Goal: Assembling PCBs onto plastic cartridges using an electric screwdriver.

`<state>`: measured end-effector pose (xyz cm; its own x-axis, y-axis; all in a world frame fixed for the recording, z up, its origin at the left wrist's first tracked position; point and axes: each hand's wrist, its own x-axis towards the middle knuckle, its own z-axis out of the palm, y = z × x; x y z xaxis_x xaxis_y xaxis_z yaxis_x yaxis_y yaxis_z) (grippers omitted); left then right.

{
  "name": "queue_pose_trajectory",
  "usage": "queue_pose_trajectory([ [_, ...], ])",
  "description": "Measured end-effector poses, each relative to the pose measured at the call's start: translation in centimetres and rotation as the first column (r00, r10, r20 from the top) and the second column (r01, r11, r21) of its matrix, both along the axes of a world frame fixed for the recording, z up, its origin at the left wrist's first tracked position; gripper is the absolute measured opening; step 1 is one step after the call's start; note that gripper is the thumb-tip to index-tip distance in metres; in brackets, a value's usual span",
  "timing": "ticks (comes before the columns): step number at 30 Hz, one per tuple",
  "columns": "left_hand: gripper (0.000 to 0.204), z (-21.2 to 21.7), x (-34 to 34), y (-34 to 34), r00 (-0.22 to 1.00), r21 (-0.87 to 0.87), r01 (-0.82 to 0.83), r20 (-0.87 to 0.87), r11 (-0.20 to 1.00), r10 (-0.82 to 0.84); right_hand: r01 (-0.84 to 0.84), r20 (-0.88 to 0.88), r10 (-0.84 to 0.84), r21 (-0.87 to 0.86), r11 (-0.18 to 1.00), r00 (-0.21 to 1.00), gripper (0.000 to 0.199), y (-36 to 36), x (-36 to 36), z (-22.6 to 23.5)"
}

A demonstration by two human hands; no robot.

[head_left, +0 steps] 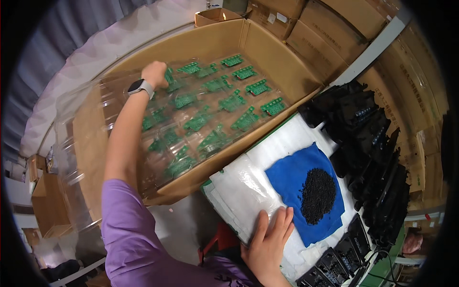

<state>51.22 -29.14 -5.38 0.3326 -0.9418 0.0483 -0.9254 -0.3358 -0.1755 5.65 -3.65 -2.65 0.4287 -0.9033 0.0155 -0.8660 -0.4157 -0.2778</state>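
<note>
My left hand (155, 75) is curled round a green circuit board (169, 77) over the clear plastic tray (112, 91)—its pockets carry rows of similar boards (232, 101), set in the open cardboard box (282, 62). My right hand (268, 244) holds nothing—fingers slightly spread on white sheeting (244, 184), beside a blue cloth (284, 174) bearing tiny black pieces (318, 196).

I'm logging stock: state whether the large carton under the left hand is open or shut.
Open: the large carton shows green circuit boards between its walls, no cardboard over them.
</note>
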Motion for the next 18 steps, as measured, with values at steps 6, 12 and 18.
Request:
queue_pose_trajectory([
  [6,0.039,-2.5,4.8,0.3,0.989,-0.165,-0.144,0.016,0.976,0.148,-0.024,-0.019,0.024,0.017,1.000,1.000,0.086,-0.2,0.2,-0.7],
  [12,0.041,-3.3,6.0,-1.2,0.998,-0.062,-0.070,-0.013,0.996,0.069,-0.014,-0.052,0.013,-0.018,1.000,0.999,0.081,-0.2,0.9,-0.6],
  [18,0.045,-0.4,3.8,-5.2,0.986,-0.376,-0.106,0.077,0.920,0.145,0.009,-0.121,-0.016,-0.056,0.998,0.993,0.065,-0.7,1.3,-0.6],
])
